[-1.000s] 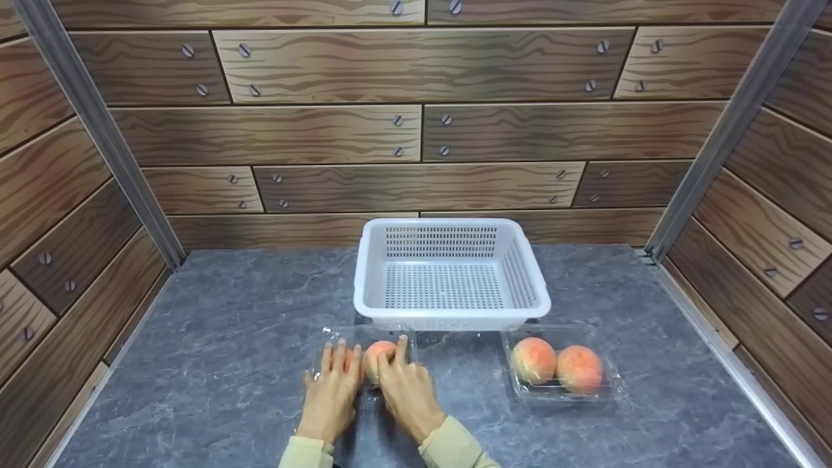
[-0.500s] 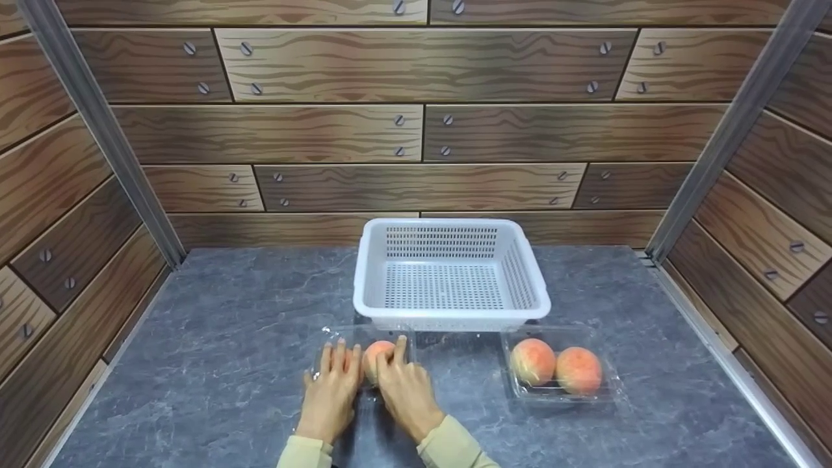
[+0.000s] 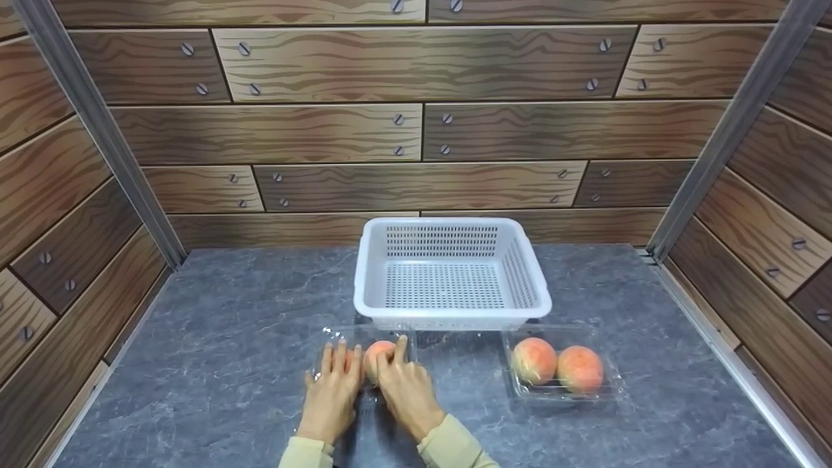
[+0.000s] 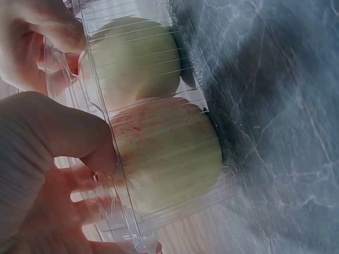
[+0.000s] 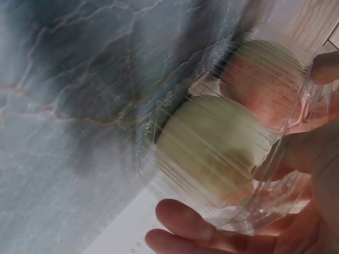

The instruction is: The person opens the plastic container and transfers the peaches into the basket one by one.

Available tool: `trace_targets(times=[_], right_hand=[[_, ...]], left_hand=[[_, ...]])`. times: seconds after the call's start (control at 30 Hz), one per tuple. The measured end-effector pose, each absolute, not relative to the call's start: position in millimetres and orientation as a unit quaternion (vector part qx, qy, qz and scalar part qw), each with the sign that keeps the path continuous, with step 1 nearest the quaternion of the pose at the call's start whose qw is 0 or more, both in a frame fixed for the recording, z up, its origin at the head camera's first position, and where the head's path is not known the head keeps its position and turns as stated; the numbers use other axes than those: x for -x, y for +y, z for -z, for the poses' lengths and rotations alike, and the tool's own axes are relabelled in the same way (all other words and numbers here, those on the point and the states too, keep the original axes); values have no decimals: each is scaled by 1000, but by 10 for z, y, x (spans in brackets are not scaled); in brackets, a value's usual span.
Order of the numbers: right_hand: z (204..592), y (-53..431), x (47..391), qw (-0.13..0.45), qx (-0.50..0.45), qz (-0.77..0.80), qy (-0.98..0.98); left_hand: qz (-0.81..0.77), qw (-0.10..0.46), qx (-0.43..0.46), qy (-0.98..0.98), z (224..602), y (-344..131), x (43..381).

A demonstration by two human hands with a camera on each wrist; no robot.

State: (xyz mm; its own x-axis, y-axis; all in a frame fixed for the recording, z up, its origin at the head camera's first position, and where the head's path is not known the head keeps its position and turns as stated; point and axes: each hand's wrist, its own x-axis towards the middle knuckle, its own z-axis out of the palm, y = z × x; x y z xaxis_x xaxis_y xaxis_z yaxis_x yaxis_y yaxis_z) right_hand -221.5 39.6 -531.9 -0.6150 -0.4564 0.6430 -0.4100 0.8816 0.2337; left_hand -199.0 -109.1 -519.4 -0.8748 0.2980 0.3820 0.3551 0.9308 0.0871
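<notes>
Nearest, the left hand [image 3: 329,396] and the right hand [image 3: 409,393] hold the clear box [image 3: 359,333], thumbs at its rim, just before the basket [image 3: 453,314]. It is probably light and slippery, its peaches [image 4: 167,153] easy to bruise; the rim seems safest to grip. The basket's edge blocks behind; left of it the table [image 3: 260,305] gives room.

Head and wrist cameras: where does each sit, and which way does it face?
Head: worn on the head, facing forward and down over the basket; left hand, right hand and sleeves show.
Left wrist: worn there, facing peaches past the left thumb.
Right wrist: worn there, facing the same peaches past the right thumb.
Shared: both wrist views show one clear box.
</notes>
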Motion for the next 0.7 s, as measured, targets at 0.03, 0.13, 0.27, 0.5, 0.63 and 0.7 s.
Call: trace_targets(times=[0.03, 0.13, 0.27, 0.5, 0.63, 0.7], right_hand=[[5314, 396, 2218, 366, -242, 31, -898], [5304, 397, 2225, 372, -245, 30, -895], [5289, 421, 2234, 372, -253, 27, -893], [5274, 459, 2231, 341, -275, 6, -899], [5305, 473, 2233, 350, -263, 24, -899], [5323, 479, 2242, 352, -264, 30, -898]], left_hand=[[76, 189, 169, -964, 5193, -1092, 1990], [75, 198, 170, -962, 5188, -1098, 1991], [83, 189, 168, -964, 5174, -1124, 1994], [87, 167, 150, -971, 5181, -1163, 1994], [94, 174, 160, -967, 5203, -1136, 2000], [93, 179, 160, -966, 5208, -1135, 1994]])
